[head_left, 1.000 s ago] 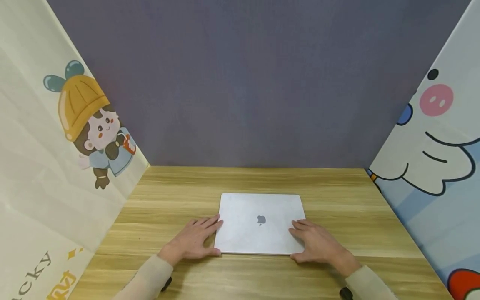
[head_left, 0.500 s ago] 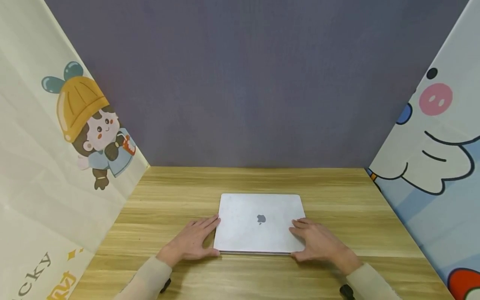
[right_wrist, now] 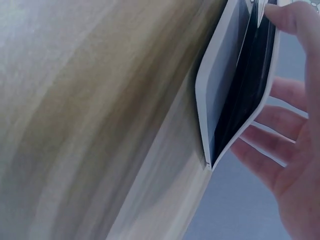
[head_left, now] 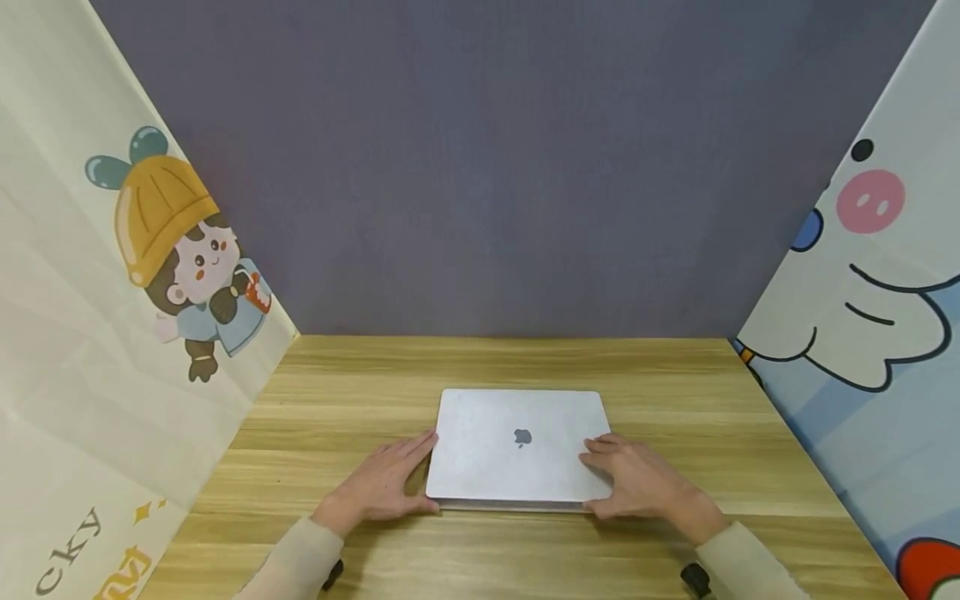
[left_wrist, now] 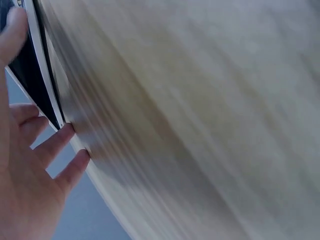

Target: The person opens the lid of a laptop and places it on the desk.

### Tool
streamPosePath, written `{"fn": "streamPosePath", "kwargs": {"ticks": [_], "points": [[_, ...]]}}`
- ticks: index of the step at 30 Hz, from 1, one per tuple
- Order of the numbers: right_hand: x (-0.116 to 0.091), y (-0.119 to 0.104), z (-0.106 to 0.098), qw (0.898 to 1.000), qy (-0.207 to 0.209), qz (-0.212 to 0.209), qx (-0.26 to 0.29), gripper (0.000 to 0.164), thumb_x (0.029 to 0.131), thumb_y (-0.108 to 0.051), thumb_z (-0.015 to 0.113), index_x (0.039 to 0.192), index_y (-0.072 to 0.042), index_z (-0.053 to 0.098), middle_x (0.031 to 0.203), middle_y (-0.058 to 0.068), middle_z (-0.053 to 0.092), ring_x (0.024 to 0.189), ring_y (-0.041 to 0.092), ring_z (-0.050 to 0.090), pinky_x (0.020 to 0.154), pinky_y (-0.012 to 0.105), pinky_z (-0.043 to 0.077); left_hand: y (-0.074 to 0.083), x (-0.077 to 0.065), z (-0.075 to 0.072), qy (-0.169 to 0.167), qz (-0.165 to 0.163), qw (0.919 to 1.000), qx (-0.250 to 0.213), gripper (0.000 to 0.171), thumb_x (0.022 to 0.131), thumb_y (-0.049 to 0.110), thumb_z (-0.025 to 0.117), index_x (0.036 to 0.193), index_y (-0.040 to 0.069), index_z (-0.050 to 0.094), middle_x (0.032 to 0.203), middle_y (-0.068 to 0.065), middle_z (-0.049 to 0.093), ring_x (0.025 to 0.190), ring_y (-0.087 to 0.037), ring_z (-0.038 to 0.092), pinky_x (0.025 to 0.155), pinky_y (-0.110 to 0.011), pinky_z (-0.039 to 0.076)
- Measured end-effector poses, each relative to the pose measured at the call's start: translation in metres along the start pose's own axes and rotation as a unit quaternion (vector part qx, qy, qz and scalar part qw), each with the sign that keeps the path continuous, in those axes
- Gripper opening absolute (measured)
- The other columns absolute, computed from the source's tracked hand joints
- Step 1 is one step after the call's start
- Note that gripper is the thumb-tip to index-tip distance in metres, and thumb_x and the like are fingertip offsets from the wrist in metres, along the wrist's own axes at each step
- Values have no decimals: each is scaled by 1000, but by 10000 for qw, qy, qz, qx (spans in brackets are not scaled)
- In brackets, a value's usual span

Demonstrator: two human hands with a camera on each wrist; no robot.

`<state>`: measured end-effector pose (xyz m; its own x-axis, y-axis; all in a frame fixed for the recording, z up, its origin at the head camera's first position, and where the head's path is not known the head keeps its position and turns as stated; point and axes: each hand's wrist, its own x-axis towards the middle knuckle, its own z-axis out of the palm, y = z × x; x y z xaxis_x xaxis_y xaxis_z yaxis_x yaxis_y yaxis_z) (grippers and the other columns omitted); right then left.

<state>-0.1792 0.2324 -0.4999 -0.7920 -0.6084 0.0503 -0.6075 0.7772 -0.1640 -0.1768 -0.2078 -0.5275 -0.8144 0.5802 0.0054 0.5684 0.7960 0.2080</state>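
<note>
A silver laptop (head_left: pixel 521 454) with a dark apple logo lies on the wooden table, its lid slightly raised at the near edge. My left hand (head_left: pixel 382 483) holds its left front corner, with the thumb at the front and the fingers along the side. In the left wrist view the thumb (left_wrist: pixel 15 32) crosses the dark gap between lid and base, and two fingertips reach the rear of the side. At the right front corner my right hand (head_left: pixel 637 479) pinches the lid. Its thumb (right_wrist: pixel 281 17) is at the inner front edge and its fingers lie on the outside.
The wooden table (head_left: pixel 360 367) extends around the laptop. A dark grey panel (head_left: pixel 480 167) stands along its back. Printed cartoon cloths, one on the left (head_left: pixel 60 292) and one on the right (head_left: pixel 900 417), line the sides.
The lid's near edge has risen from the base, and a dark gap now shows along the front. My left fingers have slid slightly outward to the laptop's side; my right hand stays nearly in place.
</note>
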Motion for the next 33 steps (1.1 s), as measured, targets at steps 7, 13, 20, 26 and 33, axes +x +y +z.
{"fn": "streamPosePath", "kwargs": {"ticks": [7, 13, 20, 26, 33], "points": [[1, 0, -5, 9999, 71, -84, 109, 74, 74, -61, 77, 124, -6, 73, 133, 17, 65, 122, 41, 59, 98, 58, 51, 1, 1, 0, 25, -55, 10000, -55, 112, 83, 79, 60, 161, 7, 25, 166, -11, 27, 143, -33, 41, 112, -57, 37], [3, 2, -11, 9996, 131, -155, 179, 70, 75, -58, 78, 121, -6, 75, 131, 16, 67, 120, 41, 60, 96, 57, 52, 0, 1, 1, 51, -85, 9999, -107, 115, 83, 78, 61, 162, 7, 21, 166, -12, 27, 143, -33, 40, 112, -58, 37], [3, 4, -15, 9987, 324, -298, 245, 63, 75, -56, 79, 115, -7, 77, 124, 12, 71, 115, 38, 64, 95, 56, 53, 0, 0, 3, 40, -170, 9996, -238, 119, 81, 81, 59, 163, 7, 15, 166, -13, 26, 143, -34, 41, 111, -59, 37], [4, 6, -20, 9982, 306, -179, 490, 61, 76, -56, 79, 115, -8, 78, 124, 9, 71, 117, 37, 63, 98, 56, 51, 1, 0, 4, 72, -228, 9989, -410, 121, 81, 79, 62, 163, 6, 13, 166, -15, 25, 144, -36, 39, 111, -60, 37], [5, 8, -24, 9971, 413, -124, 632, 57, 77, -54, 80, 113, -10, 78, 123, 7, 72, 115, 35, 64, 96, 55, 52, 0, 0, 3, 194, -70, 9991, -370, 117, 82, 76, 64, 163, 6, 17, 165, -15, 27, 142, -35, 42, 110, -60, 38]]}}
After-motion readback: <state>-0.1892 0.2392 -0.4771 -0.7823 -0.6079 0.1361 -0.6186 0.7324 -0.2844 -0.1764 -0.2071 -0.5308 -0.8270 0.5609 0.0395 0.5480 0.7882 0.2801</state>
